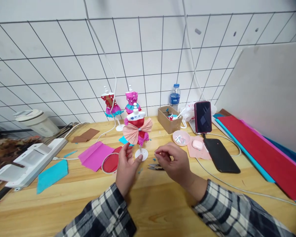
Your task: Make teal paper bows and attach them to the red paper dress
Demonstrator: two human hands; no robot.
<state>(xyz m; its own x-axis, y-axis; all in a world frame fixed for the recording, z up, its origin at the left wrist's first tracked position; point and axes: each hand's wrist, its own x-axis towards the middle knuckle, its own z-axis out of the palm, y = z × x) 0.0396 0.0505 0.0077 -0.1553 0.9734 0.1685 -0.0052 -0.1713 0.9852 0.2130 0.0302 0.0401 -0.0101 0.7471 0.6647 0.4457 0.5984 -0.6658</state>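
Observation:
A small dress-form mannequin (135,113) stands upright on a round white base (143,155). It wears a red paper top, a big peach pleated bow (130,133) and a smaller magenta bow (143,138). My left hand (127,168) is open beside the base, its thumb by the rim and its fingers loosely bent. To the right of the base, my right hand (174,161) is closed in a pinch; a tiny pale speck shows at the fingertips, too small to name. Thread snips (155,167) lie on the table, partly hidden by the right hand.
Two dressed mannequins (111,103) stand behind. Right of centre are a cardboard box (169,120), pink dish (181,138), water bottle (175,95), propped phone (203,117) and black phone (220,154). Magenta paper (95,156), a power strip (34,164) and cables lie left.

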